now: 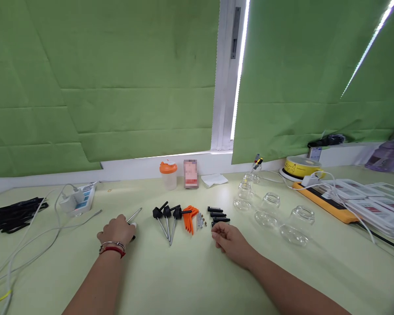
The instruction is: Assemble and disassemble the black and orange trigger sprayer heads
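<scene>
My left hand [116,232] lies palm down with its fingers curled. From under it a thin metal shaft sticks out, seemingly a screwdriver [135,214] with its handle mostly hidden. My right hand [231,243] is closed at the near end of a row of black cylindrical parts with springs [217,214]. Whatever its fingertips hold is hidden. Between the hands lie three black-headed metal rods [169,227] with side arms, several orange curved pieces [191,218], several screws [200,221] and some tiny brass-coloured bits [204,222].
Several clear glass jars [297,225] stand to the right. Beyond them are a yellow round case [302,166], an orange-edged device [328,203] and flat white panels [371,216]. An orange-lidded cup [168,176] stands at the back. Left are a power strip [85,199], cables and black strips [16,214].
</scene>
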### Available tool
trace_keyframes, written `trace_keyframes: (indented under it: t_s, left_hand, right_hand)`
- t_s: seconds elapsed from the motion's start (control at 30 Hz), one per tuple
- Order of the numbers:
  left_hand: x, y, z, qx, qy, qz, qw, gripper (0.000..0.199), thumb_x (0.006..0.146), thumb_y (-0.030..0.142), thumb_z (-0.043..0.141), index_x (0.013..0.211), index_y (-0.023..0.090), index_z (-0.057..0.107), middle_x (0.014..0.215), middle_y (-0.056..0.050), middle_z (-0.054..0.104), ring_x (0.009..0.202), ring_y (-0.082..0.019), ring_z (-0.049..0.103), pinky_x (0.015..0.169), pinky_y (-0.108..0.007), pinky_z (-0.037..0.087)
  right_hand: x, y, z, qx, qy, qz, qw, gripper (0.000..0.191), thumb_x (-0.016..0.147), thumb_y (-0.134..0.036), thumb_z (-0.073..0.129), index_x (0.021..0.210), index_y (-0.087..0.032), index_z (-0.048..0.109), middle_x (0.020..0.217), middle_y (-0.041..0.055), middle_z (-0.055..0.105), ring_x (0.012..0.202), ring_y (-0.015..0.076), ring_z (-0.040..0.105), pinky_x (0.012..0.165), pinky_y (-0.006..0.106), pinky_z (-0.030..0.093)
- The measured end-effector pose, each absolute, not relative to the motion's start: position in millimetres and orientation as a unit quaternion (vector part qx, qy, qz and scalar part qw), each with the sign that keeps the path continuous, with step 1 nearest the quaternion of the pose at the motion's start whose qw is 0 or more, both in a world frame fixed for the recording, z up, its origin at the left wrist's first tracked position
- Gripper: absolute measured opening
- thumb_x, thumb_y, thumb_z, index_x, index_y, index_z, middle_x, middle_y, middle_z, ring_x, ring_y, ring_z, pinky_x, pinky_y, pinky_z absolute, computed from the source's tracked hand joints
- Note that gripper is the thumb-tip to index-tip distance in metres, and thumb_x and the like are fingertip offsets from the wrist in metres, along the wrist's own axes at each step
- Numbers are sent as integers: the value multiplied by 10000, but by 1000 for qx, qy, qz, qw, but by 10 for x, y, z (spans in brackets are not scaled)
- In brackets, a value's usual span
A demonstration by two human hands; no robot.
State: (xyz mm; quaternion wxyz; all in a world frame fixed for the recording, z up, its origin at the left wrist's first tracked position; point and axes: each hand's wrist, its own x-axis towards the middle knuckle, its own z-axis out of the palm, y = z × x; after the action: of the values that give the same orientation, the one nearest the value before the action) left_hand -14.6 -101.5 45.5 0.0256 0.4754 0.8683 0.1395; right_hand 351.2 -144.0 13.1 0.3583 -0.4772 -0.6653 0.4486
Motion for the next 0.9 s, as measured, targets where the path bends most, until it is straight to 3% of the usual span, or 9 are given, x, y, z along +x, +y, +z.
trace_keyframes:
  t_s: [0.1, 0.17, 0.23, 0.33, 0.57, 0.9]
  left_hand:
    - [55, -1051, 505, 556, 808, 172, -96, 416, 708, 330, 489, 1079, 153, 550, 1176, -172, 548, 1116, -367, 462, 918, -514, 322]
    - [246, -1052, 495, 634, 735, 194, -143, 475, 736, 242, 465, 1192, 113, 486, 1282, -175, 477, 1202, -305, 411, 982, -437, 313]
    - [433, -1038, 449, 704, 674, 179, -134, 548, 724, 152, 459, 1270, 112, 429, 1381, -157, 386, 1267, -258, 354, 1024, -376, 292]
    - [612, -1011, 365, 750, 638, 144, -99, 623, 711, 74, 427, 1329, 144, 380, 1454, -110, 298, 1309, -254, 302, 1049, -400, 256]
    - [590, -993, 357, 747, 648, 138, -52, 484, 736, 68, 396, 1205, 132, 501, 1270, -117, 517, 1198, -245, 434, 992, -372, 330]
    - [523, -955, 284, 698, 700, 152, -1, 481, 762, 219, 454, 1232, 118, 443, 1219, -142, 494, 1097, -276, 493, 838, -345, 426]
  right_hand:
    - [3487, -1392, 122, -502, -725, 260, 395, 108, 818, -213, 451, 778, -197, 551, 801, 33, 552, 697, 150, 504, 630, 285, 417]
    - [3445, -1337, 120, -498, -752, 165, 398, 156, 804, -143, 436, 766, -194, 579, 898, 56, 561, 787, 174, 510, 704, 308, 417]
    - [3386, -1270, 125, -499, -772, 93, 383, 200, 803, -114, 436, 770, -195, 616, 916, 65, 563, 840, 193, 496, 752, 325, 402]
    - [3294, -1165, 141, -510, -785, 20, 353, 212, 818, -131, 461, 777, -203, 657, 889, 65, 563, 847, 199, 475, 772, 334, 374]
    - [3229, -1023, 101, -528, -788, -23, 317, 182, 797, -211, 545, 685, -206, 689, 920, 62, 578, 907, 209, 460, 833, 361, 321]
    - [3231, -983, 70, -530, -784, -8, 322, 179, 781, -182, 546, 683, -216, 692, 912, 47, 605, 899, 203, 475, 803, 344, 331]
